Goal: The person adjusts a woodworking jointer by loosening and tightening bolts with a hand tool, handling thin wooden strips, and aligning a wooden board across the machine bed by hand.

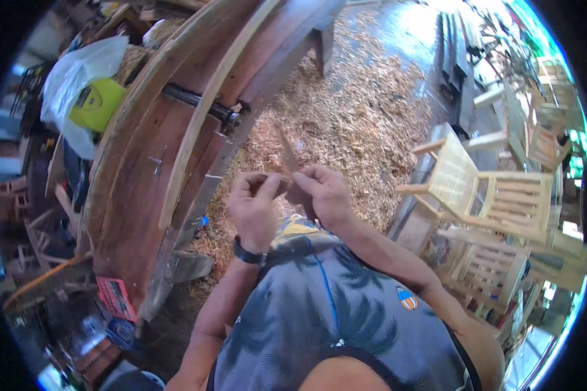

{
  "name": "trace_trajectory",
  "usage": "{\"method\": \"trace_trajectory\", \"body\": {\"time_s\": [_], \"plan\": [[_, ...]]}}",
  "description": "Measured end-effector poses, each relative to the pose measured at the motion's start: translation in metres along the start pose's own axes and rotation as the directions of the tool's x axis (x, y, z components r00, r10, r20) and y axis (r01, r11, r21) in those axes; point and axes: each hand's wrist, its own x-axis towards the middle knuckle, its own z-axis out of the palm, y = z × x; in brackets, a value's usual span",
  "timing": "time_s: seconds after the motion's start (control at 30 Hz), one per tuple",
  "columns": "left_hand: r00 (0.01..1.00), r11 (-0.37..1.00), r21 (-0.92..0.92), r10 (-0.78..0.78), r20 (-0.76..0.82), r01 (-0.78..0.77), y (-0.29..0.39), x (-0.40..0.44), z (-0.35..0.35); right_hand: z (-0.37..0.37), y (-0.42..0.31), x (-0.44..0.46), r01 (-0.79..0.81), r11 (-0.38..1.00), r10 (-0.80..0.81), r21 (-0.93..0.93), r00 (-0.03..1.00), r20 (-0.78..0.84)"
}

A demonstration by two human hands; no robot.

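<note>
Pinched grips of left hand and right hand hold a thin brown piece between them, beyond the counter's right edge, above floor shavings. Near that edge lies a black bar, crossed by a wooden strip.

Looked from head height, forward and steeply down over the shirt, near the left hand and right hand. Faced along the workbench's right edge, near corner included. Spread wide, fisheye-style, dark at the frame corners.
</note>
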Motion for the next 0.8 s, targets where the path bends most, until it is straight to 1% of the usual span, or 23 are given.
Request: {"method": "trace_trajectory", "body": {"time_s": [0.03,0.07,0.1,0.2,0.27,0.33,0.37,0.4,0.43,0.47,0.5,0.53,0.6,0.63,0.67,0.7,0.73,0.77,0.8], "plan": [[0.984,0.973,0.144,0.178,0.027,-0.18,-0.001,-0.007,0.001,0.001,-0.002,0.0,-0.081,0.982,0.078,0.173,0.997,0.021],[0.939,0.896,0.282,0.335,0.082,-0.344,-0.003,-0.013,0.001,0.0,-0.003,0.0,-0.167,0.926,0.16,0.339,0.986,0.048],[0.809,0.787,0.199,0.543,0.223,-0.583,-0.004,-0.013,-0.001,-0.004,-0.004,0.006,-0.215,0.894,0.204,0.393,0.976,0.069],[0.63,0.574,0.274,0.631,0.454,-0.772,0.009,-0.028,-0.01,-0.012,-0.014,0.016,-0.285,0.848,0.222,0.446,0.956,0.19],[0.763,0.73,0.236,0.576,0.295,-0.642,0.006,-0.035,-0.016,-0.007,-0.012,0.021,-0.305,0.871,0.243,0.384,0.949,0.201],[0.869,0.859,0.133,0.482,0.111,-0.494,-0.001,-0.039,-0.022,0.0,-0.007,0.02,-0.305,0.901,0.244,0.309,0.944,0.221],[0.95,0.952,-0.026,0.303,-0.075,-0.306,-0.004,-0.049,-0.019,0.005,-0.003,0.021,-0.37,0.867,0.312,0.334,0.925,0.215],[0.906,0.899,0.122,0.424,-0.011,-0.42,-0.005,-0.052,-0.025,0.012,0.002,0.022,-0.434,0.828,0.38,0.355,0.9,0.213],[0.849,0.811,0.262,0.525,0.069,-0.523,-0.006,-0.054,-0.035,0.018,0.007,0.024,-0.494,0.786,0.446,0.372,0.869,0.213],[0.78,0.688,0.387,0.605,0.161,-0.614,-0.007,-0.055,-0.041,0.022,0.013,0.031,-0.561,0.743,0.493,0.365,0.828,0.268],[0.705,0.571,0.434,0.655,0.27,-0.697,-0.002,-0.062,-0.041,0.024,0.025,0.039,-0.627,0.694,0.541,0.354,0.778,0.318],[0.693,0.553,0.431,0.646,0.319,-0.713,0.004,-0.073,-0.044,0.027,0.04,0.047,-0.694,0.637,0.591,0.335,0.719,0.366],[0.662,0.501,0.439,0.629,0.407,-0.746,0.019,-0.091,-0.053,0.015,0.093,0.098,-0.573,0.794,0.55,0.203,0.82,0.162],[0.634,0.514,0.372,0.655,0.411,-0.773,0.029,-0.098,-0.05,0.013,0.107,0.115,-0.507,0.854,0.501,0.12,0.862,0.078],[0.607,0.514,0.323,0.686,0.4,-0.794,0.036,-0.103,-0.044,0.012,0.106,0.111,-0.438,0.898,0.435,0.045,0.898,0.065],[0.712,0.623,0.349,0.646,0.275,-0.7,0.036,-0.105,-0.045,0.013,0.103,0.111,-0.354,0.934,0.356,-0.038,0.93,0.09],[0.796,0.725,0.345,0.589,0.138,-0.596,0.032,-0.106,-0.047,0.011,0.11,0.123,-0.216,0.913,0.297,-0.347,0.934,0.199],[0.86,0.82,0.297,0.511,0.008,-0.49,0.028,-0.109,-0.056,0.01,0.123,0.127,-0.018,0.808,0.248,-0.589,0.917,0.312],[0.884,0.851,0.363,0.449,-0.126,-0.381,0.022,-0.108,-0.072,0.02,0.124,0.117,0.107,0.68,0.242,-0.725,0.901,0.36]]}}
